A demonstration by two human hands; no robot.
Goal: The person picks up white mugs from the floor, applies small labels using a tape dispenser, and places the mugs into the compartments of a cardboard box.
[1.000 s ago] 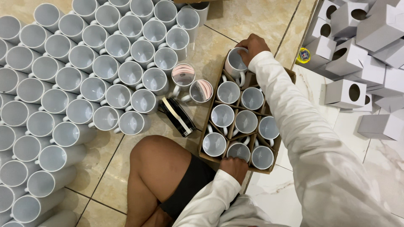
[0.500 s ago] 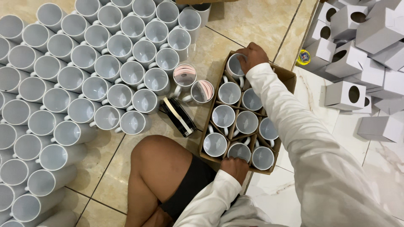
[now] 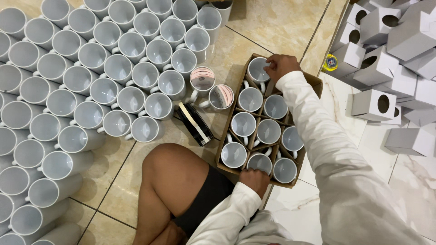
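Note:
A brown cardboard box [image 3: 316,83] with dividers lies on the tiled floor in front of me, holding several white mugs. My right hand [image 3: 281,66] reaches to its far corner, fingers closed on the rim of a white mug [image 3: 257,71] that sits in the far left compartment. My left hand [image 3: 255,180] grips the box's near edge, beside the nearest mugs. Both arms are in white sleeves.
Several rows of white mugs [image 3: 104,90] cover the floor to the left. Two mugs with pinkish insides [image 3: 202,80] and a flat black object [image 3: 194,123] lie between them and the box. Small white cartons with round holes [image 3: 374,104] are piled at the right, near a yellow roll [image 3: 330,62]. My bare knee [image 3: 172,172] is below.
My right hand has lowered the white mug from above the box's far corner down into its compartment. My left hand has stayed on the near edge.

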